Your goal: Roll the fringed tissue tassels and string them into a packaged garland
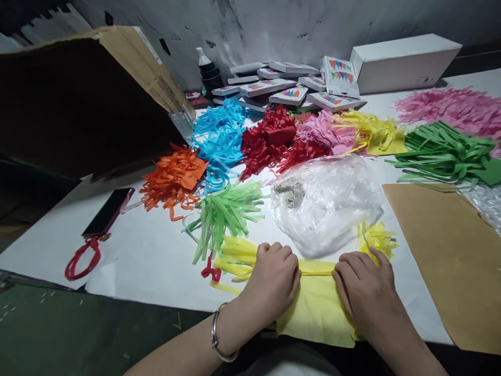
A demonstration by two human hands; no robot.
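Note:
A sheet of yellow tissue paper point(319, 308) with fringed ends lies at the table's front edge, its lower part hanging toward me. My left hand point(276, 271) is closed on a narrow rolled fold near the left fringe. On the same fold, farther right, my right hand point(364, 282) grips with curled fingers. Between the hands the fold runs straight. Yellow strips spread out past both hands. A light green tissue fringe point(227, 211) lies beyond my left hand, and a small red twisted piece point(211, 270) rests beside the yellow strips.
A clear plastic bag point(332, 198) lies just beyond the paper. Behind it sit orange point(176, 177), blue point(223, 136), red point(270, 136) and green point(446, 154) tassel bundles. A phone point(107, 213) is at left, brown cardboard point(442, 261) at right, flat boxes point(270, 86) by the wall.

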